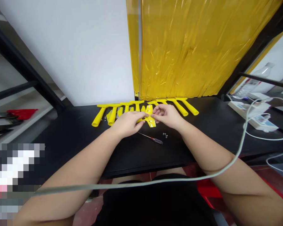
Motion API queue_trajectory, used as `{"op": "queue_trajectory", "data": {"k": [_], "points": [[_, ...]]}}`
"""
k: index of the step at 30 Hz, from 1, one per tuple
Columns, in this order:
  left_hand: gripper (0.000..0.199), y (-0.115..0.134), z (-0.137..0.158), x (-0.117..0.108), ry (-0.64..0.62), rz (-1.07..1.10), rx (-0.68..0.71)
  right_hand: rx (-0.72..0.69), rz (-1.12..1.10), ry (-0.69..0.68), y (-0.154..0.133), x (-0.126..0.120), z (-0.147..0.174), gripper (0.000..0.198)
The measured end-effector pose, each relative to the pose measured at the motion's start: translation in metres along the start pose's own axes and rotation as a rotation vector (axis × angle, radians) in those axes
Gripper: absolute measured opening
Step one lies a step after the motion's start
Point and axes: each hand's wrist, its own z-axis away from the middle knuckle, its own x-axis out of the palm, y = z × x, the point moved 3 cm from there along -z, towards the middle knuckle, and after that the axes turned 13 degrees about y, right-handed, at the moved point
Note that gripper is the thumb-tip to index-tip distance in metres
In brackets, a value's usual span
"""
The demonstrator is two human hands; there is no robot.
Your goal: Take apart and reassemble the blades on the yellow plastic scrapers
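My left hand [128, 122] is closed around a yellow T-shaped plastic scraper handle, its grip mostly hidden by my fingers. The wide yellow head [151, 123] sticks out to the right, with shiny strips on it. My right hand [167, 115] is at that head, thumb and fingertips pinched against its middle; anything between them is too small to make out. Just below lies a screwdriver [156, 140] with a dark translucent handle, its shaft pointing left. Several small metal screws [165, 135] are scattered to its right.
More yellow T-shaped handles [99, 117] line the back of the black table [132, 153], with small yellow plates among them. White and yellow-wrapped panels [179, 53] rise behind. At right are white devices [256, 116] and a plastic bottle [254, 81]. A pale cable [155, 182] crosses the foreground.
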Motion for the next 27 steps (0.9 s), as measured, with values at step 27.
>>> {"op": "queue_trajectory", "data": {"k": [27], "points": [[0.034, -0.002, 0.0008, 0.001, 0.015, 0.0, -0.017, 0.113, -0.122, -0.052, 0.0036, 0.0003, -0.0001, 0.031]]}}
